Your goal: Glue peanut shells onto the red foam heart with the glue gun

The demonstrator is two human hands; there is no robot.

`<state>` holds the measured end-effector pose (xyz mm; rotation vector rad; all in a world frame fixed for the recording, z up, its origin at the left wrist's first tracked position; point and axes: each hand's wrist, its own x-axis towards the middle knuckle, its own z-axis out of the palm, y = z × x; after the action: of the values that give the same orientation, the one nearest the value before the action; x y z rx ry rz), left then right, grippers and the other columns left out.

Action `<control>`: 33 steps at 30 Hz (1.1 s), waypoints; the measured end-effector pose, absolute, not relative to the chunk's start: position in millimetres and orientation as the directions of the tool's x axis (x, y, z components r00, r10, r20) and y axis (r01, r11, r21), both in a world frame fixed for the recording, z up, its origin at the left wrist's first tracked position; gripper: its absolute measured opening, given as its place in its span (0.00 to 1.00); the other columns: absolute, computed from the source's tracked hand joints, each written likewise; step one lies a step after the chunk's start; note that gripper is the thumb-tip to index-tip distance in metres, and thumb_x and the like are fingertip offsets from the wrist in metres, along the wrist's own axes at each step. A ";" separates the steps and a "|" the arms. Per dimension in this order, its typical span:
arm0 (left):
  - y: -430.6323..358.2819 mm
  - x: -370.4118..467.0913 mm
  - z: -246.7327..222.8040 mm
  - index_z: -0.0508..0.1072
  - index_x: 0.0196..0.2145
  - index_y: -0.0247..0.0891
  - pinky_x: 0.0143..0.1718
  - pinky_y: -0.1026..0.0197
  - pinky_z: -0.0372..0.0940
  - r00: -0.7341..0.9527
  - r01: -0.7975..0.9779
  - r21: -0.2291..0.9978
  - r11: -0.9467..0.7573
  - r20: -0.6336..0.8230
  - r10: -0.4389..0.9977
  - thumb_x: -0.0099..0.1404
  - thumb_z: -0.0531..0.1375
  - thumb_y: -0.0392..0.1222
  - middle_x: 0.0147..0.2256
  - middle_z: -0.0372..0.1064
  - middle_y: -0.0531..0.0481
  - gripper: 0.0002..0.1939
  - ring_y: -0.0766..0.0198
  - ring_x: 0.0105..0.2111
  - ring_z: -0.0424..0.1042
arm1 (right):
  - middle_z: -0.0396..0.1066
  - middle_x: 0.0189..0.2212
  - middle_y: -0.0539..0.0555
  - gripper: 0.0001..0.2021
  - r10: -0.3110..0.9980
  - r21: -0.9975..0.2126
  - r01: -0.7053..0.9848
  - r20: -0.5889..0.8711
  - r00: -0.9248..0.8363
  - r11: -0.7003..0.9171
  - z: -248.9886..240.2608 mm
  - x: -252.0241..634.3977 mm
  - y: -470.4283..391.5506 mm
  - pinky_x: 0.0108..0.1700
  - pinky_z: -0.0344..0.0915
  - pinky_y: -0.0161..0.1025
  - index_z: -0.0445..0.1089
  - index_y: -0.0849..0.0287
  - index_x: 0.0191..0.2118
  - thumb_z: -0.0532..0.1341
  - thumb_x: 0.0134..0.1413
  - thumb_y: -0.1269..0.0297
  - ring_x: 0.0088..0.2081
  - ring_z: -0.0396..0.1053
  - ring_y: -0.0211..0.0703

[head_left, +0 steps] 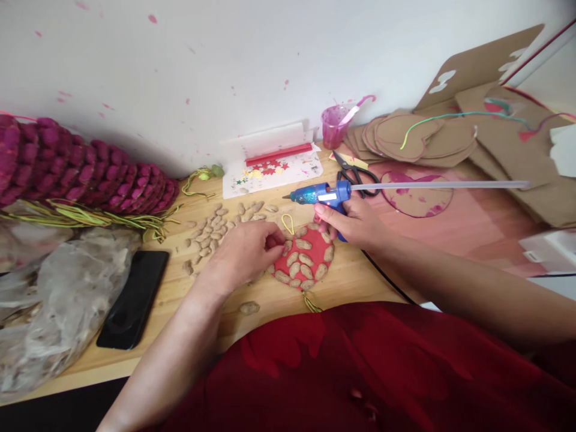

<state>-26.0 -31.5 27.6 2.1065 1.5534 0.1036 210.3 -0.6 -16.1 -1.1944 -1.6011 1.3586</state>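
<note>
A red heart-shaped piece (318,245) lies on the wooden table, with peanuts around its edge and across its middle, a yellow loop at the top and green strings at the bottom. My left hand (252,246) is at its left side, fingers curled and pinched over a peanut there; the fingertips are partly hidden. My right hand (355,222) is wrapped round a blue glue gun (321,195) above the upper right of the heart. The gun's nozzle points left, and a long clear glue stick extends from its back. Loose peanuts (211,233) lie left of the heart.
Black scissors (357,177) and a stained cup (333,127) stand behind the gun. White paper (234,180) holds small stars. Cardboard hearts (400,135) are at right. A phone (134,300), a plastic bag (67,300) and purple peanut pieces (90,171) are at left.
</note>
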 end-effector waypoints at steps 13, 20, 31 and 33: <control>-38.1 -21.1 20.6 0.78 0.31 0.40 0.31 0.60 0.61 0.364 0.882 0.368 -0.295 -0.132 0.922 0.62 0.62 0.39 0.31 0.78 0.49 0.04 0.61 0.29 0.73 | 0.72 0.23 0.50 0.19 0.946 -0.982 0.178 0.004 -0.326 0.066 -15.3 210.2 -2.9 0.20 0.66 0.32 0.69 0.60 0.32 0.65 0.61 0.48 0.20 0.69 0.34; -40.3 -18.8 17.7 0.77 0.32 0.40 0.34 0.58 0.62 0.343 0.881 0.384 -0.277 -0.116 0.932 0.62 0.63 0.38 0.32 0.78 0.49 0.02 0.59 0.31 0.74 | 0.73 0.23 0.50 0.18 0.935 -0.973 0.198 0.042 -0.353 0.118 -16.7 214.0 -5.2 0.23 0.66 0.33 0.69 0.59 0.32 0.62 0.66 0.49 0.21 0.70 0.34; -44.4 -14.1 21.6 0.79 0.31 0.40 0.31 0.59 0.61 0.316 0.904 0.336 -0.265 -0.106 0.943 0.64 0.63 0.39 0.31 0.78 0.48 0.05 0.60 0.28 0.73 | 0.73 0.25 0.51 0.18 0.935 -0.959 0.241 0.056 -0.350 0.148 -16.3 216.2 -7.2 0.26 0.66 0.35 0.69 0.59 0.33 0.61 0.67 0.49 0.23 0.71 0.35; -45.2 -12.1 21.3 0.78 0.30 0.39 0.31 0.59 0.61 0.307 0.909 0.326 -0.259 -0.106 0.946 0.63 0.63 0.39 0.30 0.78 0.47 0.05 0.60 0.28 0.72 | 0.73 0.24 0.50 0.17 0.934 -0.964 0.222 0.060 -0.353 0.146 -14.5 215.7 -8.0 0.25 0.66 0.35 0.69 0.58 0.33 0.61 0.67 0.50 0.22 0.70 0.35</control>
<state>-12.1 -45.2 21.3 2.2549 1.6694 0.1564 215.7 -8.0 -14.5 -1.1214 -1.7043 1.2517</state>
